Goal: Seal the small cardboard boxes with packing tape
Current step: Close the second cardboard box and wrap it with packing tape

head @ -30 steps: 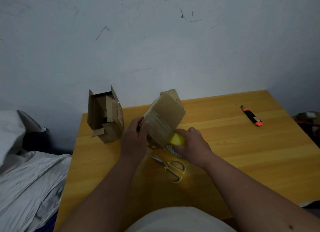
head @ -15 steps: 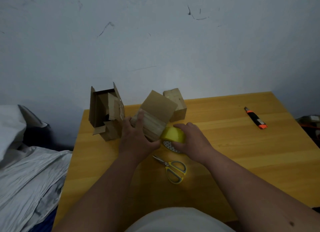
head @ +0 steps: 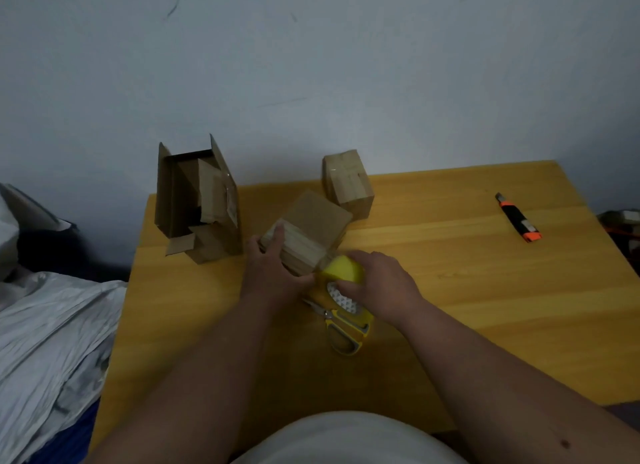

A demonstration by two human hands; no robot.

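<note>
No brand, label or writing can be read on anything here. Three cardboard boxes stand on the yellow wooden counter [head: 450, 290]. The small box being taped [head: 308, 236] sits tilted near the middle of the counter, its long axis running from near-left to far-right, one plain square face turned up and away toward the wall. The left hand [head: 273, 269] grips its near-left end, fingers curled over the taped side and the index finger laid up along the edge. The right hand [head: 377, 283] is wrapped around one roll of yellow packing tape [head: 343, 271], held just against the near-right corner of that box, with the roll's white patterned core facing the camera. A second small box [head: 348, 183], closed and with tape visible across its top, stands upright behind, at the counter's far edge by the wall. A larger open box [head: 197, 200] stands at the far-left corner, flaps up, its opening facing left. One pair of yellow-handled scissors [head: 343, 328] lies just below the tape roll, blades pointing far-left. One black-and-orange utility knife [head: 518, 217] lies well apart on the right. Crumpled grey bedding [head: 52, 342] lies left of the counter.
</note>
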